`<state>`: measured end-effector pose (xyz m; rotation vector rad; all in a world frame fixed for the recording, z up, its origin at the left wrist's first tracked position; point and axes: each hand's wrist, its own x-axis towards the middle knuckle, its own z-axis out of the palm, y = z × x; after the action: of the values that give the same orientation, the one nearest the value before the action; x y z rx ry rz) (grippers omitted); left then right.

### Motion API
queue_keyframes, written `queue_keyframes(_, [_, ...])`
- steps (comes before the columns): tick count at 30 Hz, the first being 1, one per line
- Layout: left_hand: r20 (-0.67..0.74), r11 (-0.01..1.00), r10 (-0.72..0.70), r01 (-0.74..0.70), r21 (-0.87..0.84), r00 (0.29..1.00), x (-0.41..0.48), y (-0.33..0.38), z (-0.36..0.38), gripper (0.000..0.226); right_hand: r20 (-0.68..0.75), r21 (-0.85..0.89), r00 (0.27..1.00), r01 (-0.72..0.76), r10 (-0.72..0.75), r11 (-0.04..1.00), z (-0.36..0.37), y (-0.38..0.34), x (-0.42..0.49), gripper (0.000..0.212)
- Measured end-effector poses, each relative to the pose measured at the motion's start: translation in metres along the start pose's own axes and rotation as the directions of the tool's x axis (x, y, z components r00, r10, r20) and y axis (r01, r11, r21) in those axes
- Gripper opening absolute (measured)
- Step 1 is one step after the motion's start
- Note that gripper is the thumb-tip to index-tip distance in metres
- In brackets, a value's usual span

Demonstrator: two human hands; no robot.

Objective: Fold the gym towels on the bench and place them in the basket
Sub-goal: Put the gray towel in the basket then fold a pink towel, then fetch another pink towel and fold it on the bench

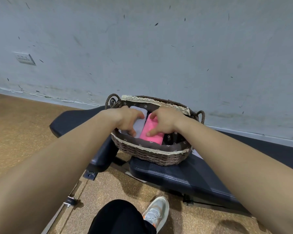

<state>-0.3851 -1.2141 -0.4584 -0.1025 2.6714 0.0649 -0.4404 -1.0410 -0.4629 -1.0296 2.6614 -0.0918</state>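
Towels: a folded pink towel (151,132) and a folded pale grey towel (139,123) lay side by side inside the basket (150,153), centre frame.
Left hand (128,119): fingers curled onto the grey towel.
Right hand (162,122): fingers spread, pressing the pink towel.
Basket: sat on the black bench (184,173).
Risk: pressing unevenly could loosen the folds.
Hidden: a pale scrap (197,153) behind the basket, lower right, unclear.

No legible text, labels, brands or numbers anywhere in view. Wall plate (25,58): markings too small to read. Basket lining (169,146): small flower print only, no lettering.
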Motion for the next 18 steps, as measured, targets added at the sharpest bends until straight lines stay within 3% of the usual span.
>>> queue_keyframes(4, [0.047,0.999,0.004,-0.005,0.035,0.999,-0.001,0.005,-0.004,0.104,0.140,-0.024,0.990,0.025,-0.022,0.999,0.003,0.000,0.000,0.087])
queue_keyframes(12, [-0.002,1.000,0.014,-0.014,0.028,1.000,-0.006,0.013,0.005,0.093,0.067,-0.026,0.997,0.040,-0.038,0.999,0.015,0.000,-0.002,0.080])
queue_keyframes(14, [-0.060,0.999,-0.014,0.011,-0.046,0.998,-0.017,0.014,0.000,0.087,0.011,0.039,1.000,0.027,-0.028,0.999,0.007,-0.001,-0.013,0.072])
queue_keyframes(18, [-0.241,0.996,-0.051,0.031,-0.085,0.969,-0.044,0.022,-0.013,0.066,-0.247,0.160,0.969,0.017,0.024,0.987,-0.021,0.002,-0.045,0.049])
